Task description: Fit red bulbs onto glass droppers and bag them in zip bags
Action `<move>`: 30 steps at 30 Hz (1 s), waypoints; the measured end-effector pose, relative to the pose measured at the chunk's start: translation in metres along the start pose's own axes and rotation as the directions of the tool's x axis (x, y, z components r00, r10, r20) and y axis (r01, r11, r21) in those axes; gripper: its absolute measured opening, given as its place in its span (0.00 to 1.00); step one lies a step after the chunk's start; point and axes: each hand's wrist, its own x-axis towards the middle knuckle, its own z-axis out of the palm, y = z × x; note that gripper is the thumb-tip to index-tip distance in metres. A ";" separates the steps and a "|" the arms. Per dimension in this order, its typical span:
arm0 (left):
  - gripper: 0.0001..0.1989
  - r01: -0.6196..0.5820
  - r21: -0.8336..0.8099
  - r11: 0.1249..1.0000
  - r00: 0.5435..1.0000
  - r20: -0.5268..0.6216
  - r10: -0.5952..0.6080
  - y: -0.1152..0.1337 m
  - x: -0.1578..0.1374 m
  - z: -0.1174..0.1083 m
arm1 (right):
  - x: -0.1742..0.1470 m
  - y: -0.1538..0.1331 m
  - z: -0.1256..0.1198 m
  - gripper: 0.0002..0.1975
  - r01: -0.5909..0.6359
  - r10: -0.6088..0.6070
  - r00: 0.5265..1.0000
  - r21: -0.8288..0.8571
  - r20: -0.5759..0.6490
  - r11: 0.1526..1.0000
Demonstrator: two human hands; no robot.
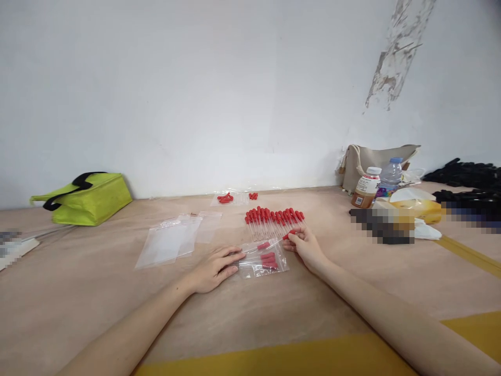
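Observation:
A clear zip bag (254, 269) lies flat on the table with several red-bulbed droppers (269, 257) inside. My left hand (215, 269) rests at the bag's left edge, fingers stretched out and their tips touching the plastic. Between the thumb and fingers of my right hand (307, 248) is the red bulb of one dropper (288, 235); its clear tube points left over the bag's upper right edge. Just beyond, more droppers (274, 215) lie in a row, bulbs pointing away from me and tubes towards me.
Flat zip bags (168, 243) overlap left of centre. Small red bulbs (225, 198) sit on clear plastic near the wall. A lime-green bag (94, 198) stands at left. Bottles (365, 188), a beige bag (348, 169), a tissue pack (418, 203) and black items (462, 175) occupy the right.

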 end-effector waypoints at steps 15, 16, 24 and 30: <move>0.19 -0.012 -0.035 0.999 0.999 -0.032 0.011 0.002 0.001 -0.001 | -0.017 -0.004 0.002 0.09 0.490 -0.218 0.858 -0.613 0.464 0.620; 0.19 -0.009 -0.038 0.999 1.000 -0.029 0.008 0.001 0.001 -0.001 | -0.015 -0.004 0.002 0.10 0.477 -0.185 0.854 -0.590 0.486 0.651; 0.19 -0.070 -0.063 0.996 0.997 0.021 0.072 0.001 0.001 -0.005 | -0.006 -0.003 0.001 0.21 0.107 0.048 0.950 -0.464 0.310 0.879; 0.16 0.068 0.175 0.982 0.971 -0.236 -0.025 -0.003 0.003 -0.005 | -0.031 -0.016 0.010 0.13 -0.172 0.345 0.812 -0.372 0.471 0.912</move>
